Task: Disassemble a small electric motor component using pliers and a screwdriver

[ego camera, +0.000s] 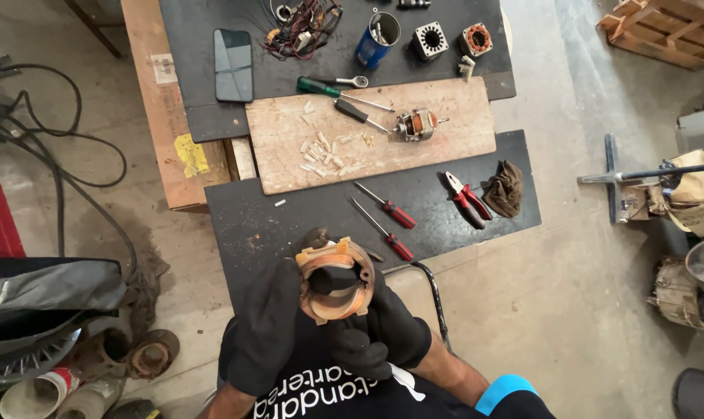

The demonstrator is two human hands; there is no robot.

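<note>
Both my hands wear black gloves and hold a round motor stator [338, 279] with copper windings, close to my chest at the near edge of the black bench [290, 213]. My left hand [268, 326] grips its left side, thumb across the rim. My right hand [383, 330] cups it from below and right, with a finger reaching into the bore. Just beyond it lie two red-handled screwdrivers [389, 225] and red-handled pliers [467, 198] beside a dark rag [506, 188].
A wooden board [445, 124] carries a small motor armature [416, 124], pale insulation strips [329, 151] and two screwdrivers [344, 97]. Farther back sit a phone [233, 64], a wire tangle [301, 27], a blue can [377, 39] and two stators [453, 39]. Cables and scrap lie left; a pallet is far right.
</note>
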